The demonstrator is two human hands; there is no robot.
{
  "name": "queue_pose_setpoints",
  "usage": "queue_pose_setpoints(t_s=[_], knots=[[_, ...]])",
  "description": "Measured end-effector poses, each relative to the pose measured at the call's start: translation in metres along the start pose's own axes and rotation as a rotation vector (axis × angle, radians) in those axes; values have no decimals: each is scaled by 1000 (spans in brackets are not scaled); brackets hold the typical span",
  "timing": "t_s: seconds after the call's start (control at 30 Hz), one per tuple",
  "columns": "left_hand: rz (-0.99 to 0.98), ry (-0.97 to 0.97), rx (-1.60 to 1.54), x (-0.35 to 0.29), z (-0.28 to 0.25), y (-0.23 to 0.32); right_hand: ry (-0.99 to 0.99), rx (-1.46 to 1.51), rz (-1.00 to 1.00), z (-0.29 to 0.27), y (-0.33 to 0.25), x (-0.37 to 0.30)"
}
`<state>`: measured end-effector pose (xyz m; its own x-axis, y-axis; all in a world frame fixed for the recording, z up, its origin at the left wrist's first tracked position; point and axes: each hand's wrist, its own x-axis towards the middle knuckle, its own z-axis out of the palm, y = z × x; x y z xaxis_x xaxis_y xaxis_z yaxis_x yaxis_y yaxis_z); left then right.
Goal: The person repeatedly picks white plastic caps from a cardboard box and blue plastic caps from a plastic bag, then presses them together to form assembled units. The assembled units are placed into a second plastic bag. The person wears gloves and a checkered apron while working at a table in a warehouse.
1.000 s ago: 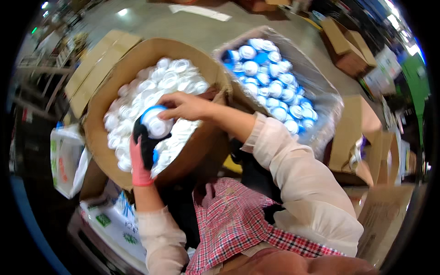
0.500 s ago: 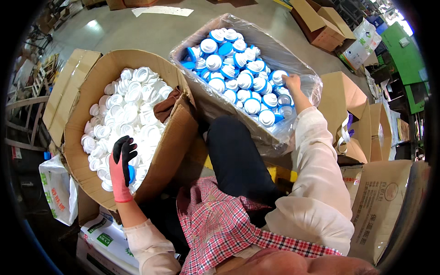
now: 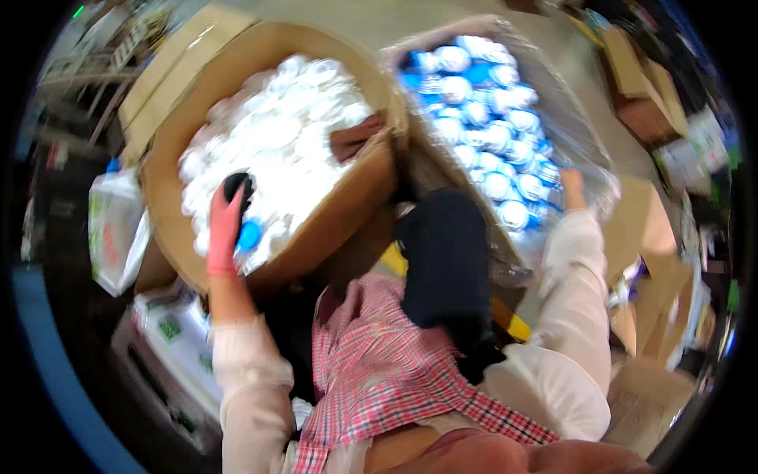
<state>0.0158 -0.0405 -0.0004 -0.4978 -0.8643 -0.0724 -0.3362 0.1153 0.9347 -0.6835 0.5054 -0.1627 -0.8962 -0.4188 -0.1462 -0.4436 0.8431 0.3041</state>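
Note:
My left hand [image 3: 229, 217], in a pink glove with black fingers, hovers over or rests on white plastic caps [image 3: 276, 134] heaped in a large cardboard box [image 3: 339, 229]. Its fingers look curled, but blur hides whether anything is in them. Close beside its palm lies a blue disc-shaped piece [image 3: 249, 235]. My bare right hand [image 3: 574, 189] is at the right side of a plastic-lined box [image 3: 564, 95], next to blue-and-white caps [image 3: 497, 134]. Its fingers are smeared, so I cannot see a grip.
Brown cloth [image 3: 357, 138] hangs on the cap box's right edge. My knee [image 3: 444, 253] is between the two boxes. White bags [image 3: 118, 229] stand at the left. Opened cartons [image 3: 643, 87] sit at the far right, with more cardboard [image 3: 647, 395] near my right arm.
The whole view has shifted, with both boxes now farther right and higher. My right hand has moved off the cap it was touching toward the liner's edge. My left hand's fingers look more curled.

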Motion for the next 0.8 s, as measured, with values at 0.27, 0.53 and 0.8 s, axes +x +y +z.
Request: queue_pose_setpoints(t_s=[0.27, 0.53, 0.8], knots=[[-292, -120, 1210, -10, -48, -66, 60, 1034, -321, -188, -206, -46], [-333, -223, 1161, -7, -45, -106, -141, 929, -1172, -360, -442, -226], [-156, 130, -828, -34, -66, 0, -111, 389, -1469, -289, -609, -243]])
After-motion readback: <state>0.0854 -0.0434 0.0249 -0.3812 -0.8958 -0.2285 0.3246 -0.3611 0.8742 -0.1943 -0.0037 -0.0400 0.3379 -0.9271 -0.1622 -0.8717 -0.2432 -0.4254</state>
